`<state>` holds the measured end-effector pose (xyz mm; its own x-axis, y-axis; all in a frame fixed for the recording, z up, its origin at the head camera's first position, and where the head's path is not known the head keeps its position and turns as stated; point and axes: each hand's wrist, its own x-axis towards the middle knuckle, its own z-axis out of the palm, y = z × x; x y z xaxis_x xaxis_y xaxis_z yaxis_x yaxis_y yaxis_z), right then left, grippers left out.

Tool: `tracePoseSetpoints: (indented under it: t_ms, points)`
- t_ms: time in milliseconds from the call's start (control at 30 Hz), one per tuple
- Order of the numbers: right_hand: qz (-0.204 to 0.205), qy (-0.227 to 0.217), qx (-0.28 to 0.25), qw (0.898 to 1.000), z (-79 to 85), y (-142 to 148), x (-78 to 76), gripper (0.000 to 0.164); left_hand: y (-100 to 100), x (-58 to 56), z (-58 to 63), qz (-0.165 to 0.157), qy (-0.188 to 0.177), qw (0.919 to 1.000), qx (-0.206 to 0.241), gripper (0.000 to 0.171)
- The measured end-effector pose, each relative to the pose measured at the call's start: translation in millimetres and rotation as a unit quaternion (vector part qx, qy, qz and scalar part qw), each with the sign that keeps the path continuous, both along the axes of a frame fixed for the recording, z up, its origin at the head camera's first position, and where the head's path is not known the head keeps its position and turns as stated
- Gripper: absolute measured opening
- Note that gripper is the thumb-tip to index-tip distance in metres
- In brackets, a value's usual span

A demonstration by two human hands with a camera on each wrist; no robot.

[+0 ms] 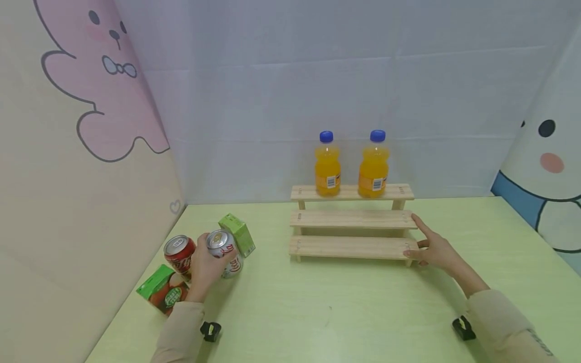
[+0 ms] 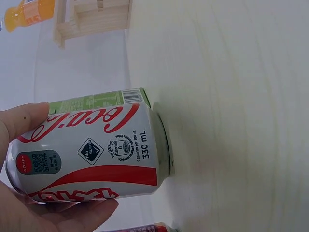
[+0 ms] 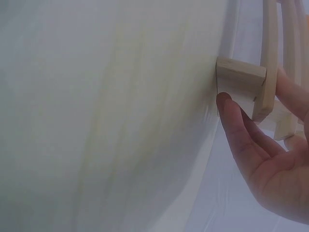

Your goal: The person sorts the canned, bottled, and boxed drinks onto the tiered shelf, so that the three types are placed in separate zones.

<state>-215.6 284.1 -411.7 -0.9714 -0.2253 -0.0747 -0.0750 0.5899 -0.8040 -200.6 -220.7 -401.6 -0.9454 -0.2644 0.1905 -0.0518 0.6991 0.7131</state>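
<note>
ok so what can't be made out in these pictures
- Red can, head view: its right side is partly covered by the left hand.
- Green box, left wrist view: mostly hidden behind the silver can.
- Wooden rack, right wrist view: the top edge cuts off its far end.
- Right hand, right wrist view: cut off by the right edge.
- Right-hand orange bottle, head view: label print too small to read.
</note>
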Motion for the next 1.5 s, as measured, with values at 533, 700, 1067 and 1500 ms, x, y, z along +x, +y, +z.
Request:
tracePoseSetpoints:
  t_ms: [533, 700, 1067, 1500]
  points:
    - [-0.003, -0.001, 0.007, 1.0, -0.1, 0.7, -1.5, 0.101, 2.9, 3.6, 8.1, 0.01, 0.025, 0.9996, 0.002, 0.071]
    - [-0.004, -0.001, 0.004, 1.0, -0.3, 0.9, -1.4, 0.101, 3.1, 6.2, 13.1, 0.007, 0.036, 0.9993, -0.003, 0.071]
    - [-0.006, -0.002, 0.007, 1.0, -0.4, 0.4, -1.0, 0.102, 5.5, 12.3, 23.7, 0.003, 0.048, 0.9987, -0.019, 0.07]
    - [-0.005, 0.001, 0.0, 1.0, -0.5, -0.2, -0.4, 0.101, 14.4, 17.2, 36.0, -0.012, 0.084, 0.9958, -0.033, 0.071]
